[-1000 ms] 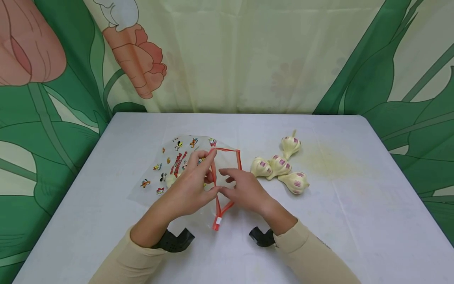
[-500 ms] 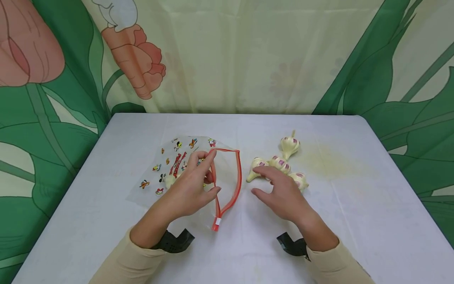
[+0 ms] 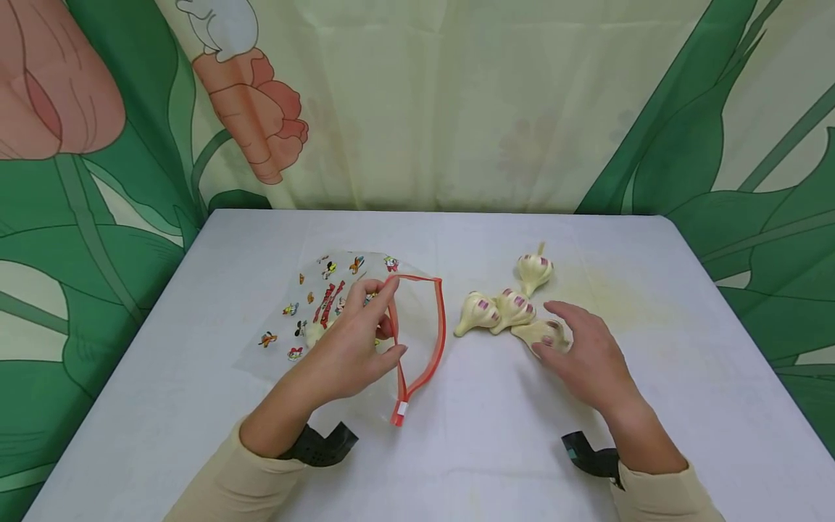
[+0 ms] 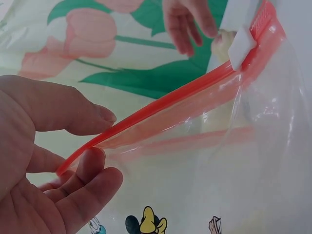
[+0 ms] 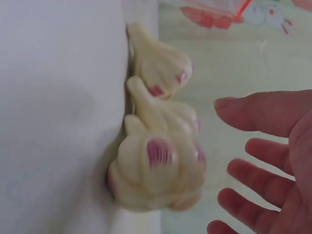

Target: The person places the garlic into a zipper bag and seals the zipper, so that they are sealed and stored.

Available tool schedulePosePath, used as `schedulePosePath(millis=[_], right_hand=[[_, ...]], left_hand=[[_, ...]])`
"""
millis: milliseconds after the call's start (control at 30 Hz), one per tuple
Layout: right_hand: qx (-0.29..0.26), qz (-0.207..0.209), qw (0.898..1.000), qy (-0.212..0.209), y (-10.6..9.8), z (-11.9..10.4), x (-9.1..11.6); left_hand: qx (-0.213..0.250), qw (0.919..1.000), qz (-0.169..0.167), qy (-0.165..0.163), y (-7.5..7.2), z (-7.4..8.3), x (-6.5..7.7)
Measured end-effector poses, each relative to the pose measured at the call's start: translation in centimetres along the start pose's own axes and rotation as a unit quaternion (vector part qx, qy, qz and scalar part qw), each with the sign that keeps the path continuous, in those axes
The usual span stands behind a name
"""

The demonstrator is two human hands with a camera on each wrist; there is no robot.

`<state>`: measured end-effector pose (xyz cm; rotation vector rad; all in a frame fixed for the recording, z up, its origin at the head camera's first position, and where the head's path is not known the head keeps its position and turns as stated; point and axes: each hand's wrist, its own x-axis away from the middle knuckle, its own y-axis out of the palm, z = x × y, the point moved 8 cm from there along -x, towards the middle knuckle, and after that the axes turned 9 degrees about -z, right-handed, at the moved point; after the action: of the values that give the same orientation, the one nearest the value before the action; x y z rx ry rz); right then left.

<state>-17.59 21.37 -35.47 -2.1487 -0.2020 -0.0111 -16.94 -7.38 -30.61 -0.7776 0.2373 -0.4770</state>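
A clear zip bag (image 3: 335, 272) with cartoon prints lies on the table, its red-edged mouth (image 3: 438, 319) spread apart. My left hand (image 3: 346, 355) holds the near red rim; in the left wrist view, thumb (image 4: 92, 117) and curled fingers lie on either side of it. A pale lump (image 3: 314, 332) shows inside the bag, mostly hidden by that hand. To the right lie several garlic bulbs (image 3: 478, 312) with purple patches. Right beside the nearest garlic bulb (image 3: 538, 332) hovers my right hand (image 3: 590, 359), its fingers spread and holding nothing. In the right wrist view, a gap separates it from the garlic (image 5: 156, 170).
The white slider (image 3: 402, 408) sits at the near end of the red zip. One garlic bulb (image 3: 535, 270) lies farther back than the others. A white cloth covers the table (image 3: 457, 464), and a printed curtain (image 3: 457, 109) hangs behind its far edge.
My right hand has moved from the bag's mouth rightward to the garlic. The leftmost bulb now points its stem toward the near left. My left hand keeps its place on the bag.
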Motion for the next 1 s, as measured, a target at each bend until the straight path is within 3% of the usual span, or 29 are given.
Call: schedulePosePath(millis=[367, 1000], right_hand=[[0.027, -0.037, 0.999, -0.004, 0.8, 2.8, 0.2], [0.056, -0.048, 0.997, -0.003, 0.7, 2.2, 1.0]], left_hand=[[0.002, 1.0, -0.002, 0.001, 0.0, 0.0, 0.0], [-0.003, 1.0, -0.004, -0.003, 0.0, -0.1, -0.2]])
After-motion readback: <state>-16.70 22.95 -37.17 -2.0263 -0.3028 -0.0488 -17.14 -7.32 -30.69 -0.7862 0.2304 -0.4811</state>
